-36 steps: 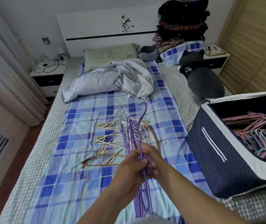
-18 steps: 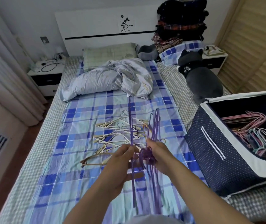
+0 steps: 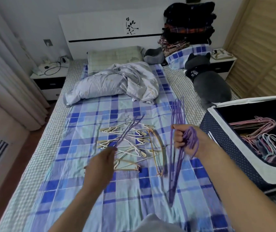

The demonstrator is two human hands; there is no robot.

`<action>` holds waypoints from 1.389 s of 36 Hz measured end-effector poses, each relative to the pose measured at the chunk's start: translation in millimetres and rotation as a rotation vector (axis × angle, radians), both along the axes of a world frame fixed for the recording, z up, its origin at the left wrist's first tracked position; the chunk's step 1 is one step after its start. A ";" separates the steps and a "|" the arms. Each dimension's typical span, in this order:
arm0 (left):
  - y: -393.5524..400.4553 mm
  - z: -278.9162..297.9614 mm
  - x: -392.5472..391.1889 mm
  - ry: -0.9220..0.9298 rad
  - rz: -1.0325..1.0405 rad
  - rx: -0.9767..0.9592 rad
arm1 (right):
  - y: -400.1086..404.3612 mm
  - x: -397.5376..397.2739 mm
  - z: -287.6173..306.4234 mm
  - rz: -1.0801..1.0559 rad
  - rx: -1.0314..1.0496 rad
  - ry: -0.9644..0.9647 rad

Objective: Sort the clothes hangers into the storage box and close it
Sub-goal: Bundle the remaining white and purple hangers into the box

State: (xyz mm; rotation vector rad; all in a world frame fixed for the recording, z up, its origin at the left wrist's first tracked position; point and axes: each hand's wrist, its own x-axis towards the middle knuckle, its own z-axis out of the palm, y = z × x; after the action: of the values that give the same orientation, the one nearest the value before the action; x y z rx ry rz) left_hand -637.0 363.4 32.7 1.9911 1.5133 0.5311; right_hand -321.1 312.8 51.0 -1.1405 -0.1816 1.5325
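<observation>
Mid-sort on the checked bed (image 3: 87, 181): I have my right hand (image 3: 186, 140) curled round the hooks of a bundle of purple hangers (image 3: 177, 148), their long wire bodies hanging upright above the sheet, just short of the open storage box (image 3: 221, 148) at the bed's right edge. My left hand (image 3: 100, 163) reaches over the loose heap, its grip pinching what looks like one more purple hanger (image 3: 129, 129) at the fingertips; blur keeps me from being sure how firmly. By my reading the job is somewhere past the start and short of half-way to finished: one tangle of pink and pale-blue hangers (image 3: 264, 139) already lies inside the box, the purple lot is gathered but not yet in, and a pile of cream and gold hangers (image 3: 134, 144) waits on the bed. The box stands open, its closing not begun. Counts: one box, two hands at work, one bundle of purple hangers too tightly bunched to number, roughly a dozen in the cream and gold pile, and the ones in the box too tangled to count.
</observation>
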 end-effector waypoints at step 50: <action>-20.3 -64.5 55.6 0.175 -0.317 0.019 | -62.9 185.0 -45.5 0.187 -0.493 -2.104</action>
State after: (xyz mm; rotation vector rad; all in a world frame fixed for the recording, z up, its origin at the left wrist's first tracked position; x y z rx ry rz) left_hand -581.4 343.2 -31.9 2.2845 1.2557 0.2452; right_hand -136.1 249.9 5.5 -2.7267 -1.3189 -0.1597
